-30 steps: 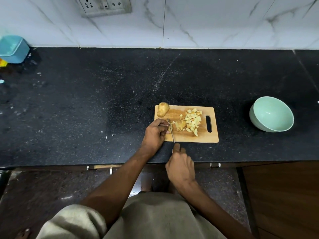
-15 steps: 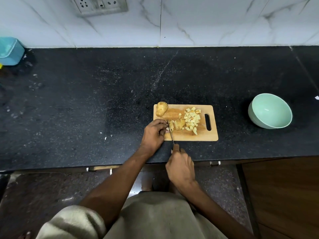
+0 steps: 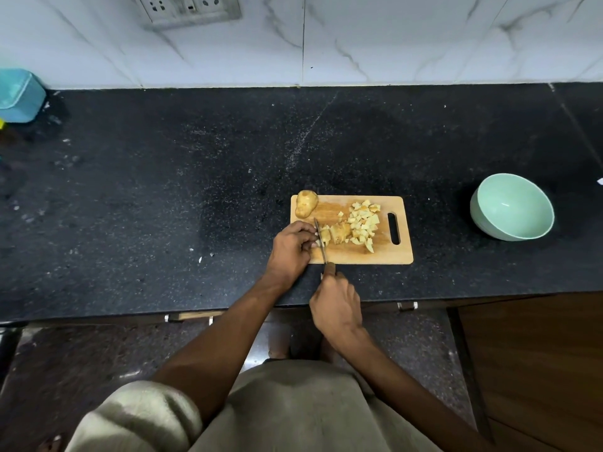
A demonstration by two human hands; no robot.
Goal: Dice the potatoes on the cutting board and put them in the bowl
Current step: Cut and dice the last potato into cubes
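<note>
A wooden cutting board lies on the black counter. A whole potato sits at its far left corner. A pile of diced potato covers the board's middle right. My left hand pinches a partly cut potato piece at the board's left edge. My right hand grips the handle of a knife, whose blade stands across the potato piece right next to my left fingertips. A mint green bowl stands empty to the right of the board.
The counter's front edge runs just below the board. A blue container stands at the far left against the marble wall. A socket plate is on the wall. Small white scraps lie left of the board.
The knife blade has shifted a little to the left along the potato piece, closer to my left fingers. More cut pieces lie right of the blade. The camera has tilted slightly.
</note>
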